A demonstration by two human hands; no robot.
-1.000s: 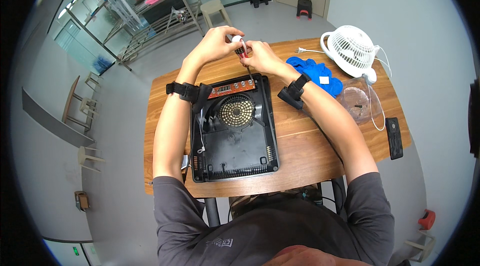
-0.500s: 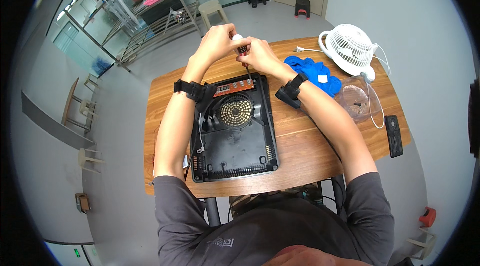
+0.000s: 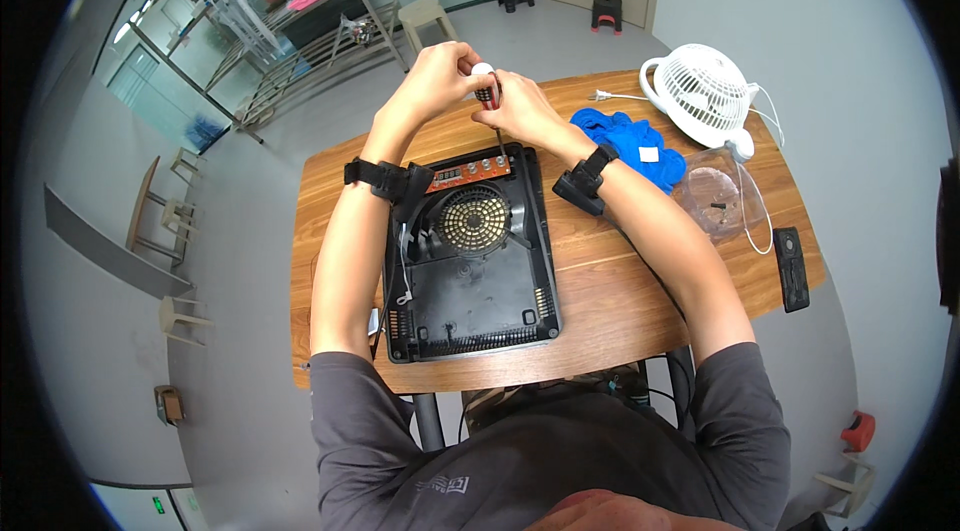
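A screwdriver (image 3: pixel 487 96) with a red and black handle and white cap stands almost upright. Its shaft runs down to the right end of an orange circuit board (image 3: pixel 462 174). The fingers of my left hand (image 3: pixel 438 81) are closed round the top of the handle, near the cap. Lower down, my right hand (image 3: pixel 527 114) grips the same handle from the right side. The board is set along the far edge of a black plastic appliance base (image 3: pixel 470 296), which has a round vent grille (image 3: pixel 474 221). Whether the tip sits in a screw is too small to tell.
Right of the base lie a blue cloth (image 3: pixel 625 146), a white fan (image 3: pixel 700 91) with its cord, and a clear plastic container (image 3: pixel 712 199) with small dark pieces inside. A black strip-shaped object (image 3: pixel 791 269) rests at the right edge of the wooden table (image 3: pixel 620 301).
The fingers of my left hand have shifted slightly at the screwdriver's top, showing more of the white cap. My right hand keeps its grip. The base has barely moved in view.
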